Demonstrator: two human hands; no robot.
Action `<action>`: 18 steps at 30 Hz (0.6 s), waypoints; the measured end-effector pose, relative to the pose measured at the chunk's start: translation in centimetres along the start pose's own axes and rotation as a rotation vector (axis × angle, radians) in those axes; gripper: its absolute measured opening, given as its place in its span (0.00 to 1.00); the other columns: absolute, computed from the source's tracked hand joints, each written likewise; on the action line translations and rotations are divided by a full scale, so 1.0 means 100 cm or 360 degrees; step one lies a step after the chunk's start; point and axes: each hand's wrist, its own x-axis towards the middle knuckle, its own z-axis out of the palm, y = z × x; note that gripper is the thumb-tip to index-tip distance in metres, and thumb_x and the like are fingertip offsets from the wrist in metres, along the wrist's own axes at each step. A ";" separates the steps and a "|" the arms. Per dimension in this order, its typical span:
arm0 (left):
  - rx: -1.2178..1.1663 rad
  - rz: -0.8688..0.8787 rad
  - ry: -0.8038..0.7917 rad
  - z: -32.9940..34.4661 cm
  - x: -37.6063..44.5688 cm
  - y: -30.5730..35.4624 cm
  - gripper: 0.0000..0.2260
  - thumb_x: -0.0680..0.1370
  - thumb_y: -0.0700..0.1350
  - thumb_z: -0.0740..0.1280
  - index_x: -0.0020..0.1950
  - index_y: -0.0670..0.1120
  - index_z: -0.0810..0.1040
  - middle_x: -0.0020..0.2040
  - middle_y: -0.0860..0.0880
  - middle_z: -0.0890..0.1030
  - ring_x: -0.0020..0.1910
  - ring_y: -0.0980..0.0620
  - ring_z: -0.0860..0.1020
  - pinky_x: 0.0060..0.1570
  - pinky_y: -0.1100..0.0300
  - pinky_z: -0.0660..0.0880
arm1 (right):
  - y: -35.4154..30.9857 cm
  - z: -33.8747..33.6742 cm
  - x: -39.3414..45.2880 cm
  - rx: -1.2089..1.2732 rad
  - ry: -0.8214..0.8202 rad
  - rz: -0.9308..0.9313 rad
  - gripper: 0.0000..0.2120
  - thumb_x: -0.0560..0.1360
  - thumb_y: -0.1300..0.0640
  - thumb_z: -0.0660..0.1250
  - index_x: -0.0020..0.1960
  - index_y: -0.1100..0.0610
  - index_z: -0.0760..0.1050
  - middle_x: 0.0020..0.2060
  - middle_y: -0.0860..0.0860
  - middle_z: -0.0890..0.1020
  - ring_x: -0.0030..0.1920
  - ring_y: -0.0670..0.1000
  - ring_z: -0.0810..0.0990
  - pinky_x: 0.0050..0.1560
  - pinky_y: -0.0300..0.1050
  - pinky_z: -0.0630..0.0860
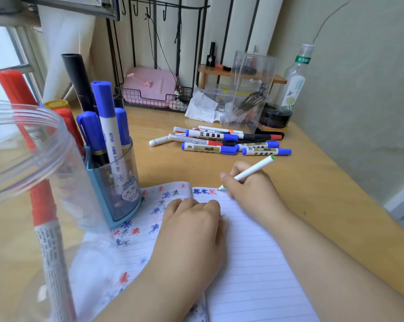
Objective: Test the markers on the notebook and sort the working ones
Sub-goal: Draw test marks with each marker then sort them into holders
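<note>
An open lined notebook (254, 263) lies on the wooden desk, with blue and red star scribbles on its left page and along the top of the right page. My left hand (191, 233) rests flat across the fold, pressing it down, fingers curled. My right hand (254, 189) grips a thin white marker with a green tip (249, 173); the tip touches the top of the right page beside the red scribble. A pile of several blue, red and black markers (222, 141) lies further back. A blue pen holder (113, 182) at the left holds several blue markers.
A clear plastic jar (28, 159) with red markers fills the near left. At the back stand a clear acrylic box (249, 89), a bottle (294, 82), crumpled paper (203, 108), a wire rack with a pink case (149, 86) and a small wooden shelf (219, 70).
</note>
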 end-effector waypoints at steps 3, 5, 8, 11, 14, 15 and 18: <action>0.0005 -0.0013 -0.0001 0.000 0.000 0.000 0.12 0.70 0.49 0.53 0.34 0.49 0.74 0.27 0.55 0.75 0.31 0.48 0.75 0.38 0.56 0.74 | 0.001 -0.001 0.002 0.0012 -0.0005 0.0011 0.17 0.75 0.60 0.64 0.32 0.55 0.60 0.20 0.44 0.64 0.22 0.45 0.59 0.20 0.35 0.57; -0.0011 -0.0014 -0.0013 0.000 0.000 -0.001 0.12 0.70 0.49 0.53 0.34 0.49 0.74 0.27 0.54 0.75 0.31 0.48 0.75 0.38 0.56 0.74 | 0.002 -0.001 0.002 0.0031 -0.0009 0.0019 0.17 0.75 0.62 0.63 0.32 0.55 0.59 0.18 0.44 0.62 0.22 0.45 0.58 0.20 0.35 0.55; -0.0027 -0.0016 -0.0029 -0.001 0.000 0.000 0.11 0.71 0.49 0.53 0.34 0.49 0.73 0.27 0.54 0.75 0.31 0.48 0.74 0.38 0.55 0.73 | 0.004 -0.001 0.001 0.0057 -0.0004 -0.0008 0.16 0.75 0.59 0.65 0.32 0.56 0.62 0.22 0.46 0.66 0.23 0.45 0.60 0.22 0.36 0.58; -0.0022 -0.0022 -0.0039 -0.002 0.000 0.000 0.12 0.71 0.49 0.53 0.34 0.49 0.73 0.27 0.54 0.75 0.31 0.48 0.74 0.38 0.55 0.73 | 0.003 0.000 0.001 0.0022 -0.0037 -0.0037 0.16 0.76 0.56 0.66 0.33 0.56 0.64 0.25 0.49 0.71 0.26 0.47 0.65 0.24 0.36 0.62; -0.0009 -0.0027 -0.0044 -0.002 0.000 0.000 0.12 0.71 0.49 0.53 0.34 0.49 0.74 0.28 0.55 0.75 0.31 0.49 0.75 0.38 0.56 0.73 | 0.003 0.000 0.002 -0.0021 0.0005 -0.0063 0.17 0.76 0.58 0.65 0.33 0.55 0.62 0.24 0.47 0.66 0.23 0.44 0.63 0.22 0.33 0.59; -0.0005 -0.0029 -0.0045 -0.002 0.000 0.000 0.12 0.71 0.49 0.53 0.34 0.49 0.75 0.27 0.55 0.75 0.31 0.49 0.75 0.39 0.57 0.73 | 0.004 0.000 0.003 -0.0024 0.0020 -0.0064 0.17 0.76 0.58 0.65 0.33 0.55 0.61 0.23 0.47 0.65 0.23 0.44 0.62 0.22 0.33 0.58; -0.0012 -0.0039 -0.0050 -0.004 0.000 0.001 0.12 0.71 0.49 0.53 0.34 0.50 0.75 0.27 0.54 0.75 0.31 0.49 0.75 0.38 0.57 0.73 | 0.005 -0.001 0.002 -0.0022 0.0025 -0.0054 0.17 0.76 0.58 0.65 0.32 0.55 0.62 0.22 0.45 0.64 0.22 0.44 0.63 0.22 0.32 0.58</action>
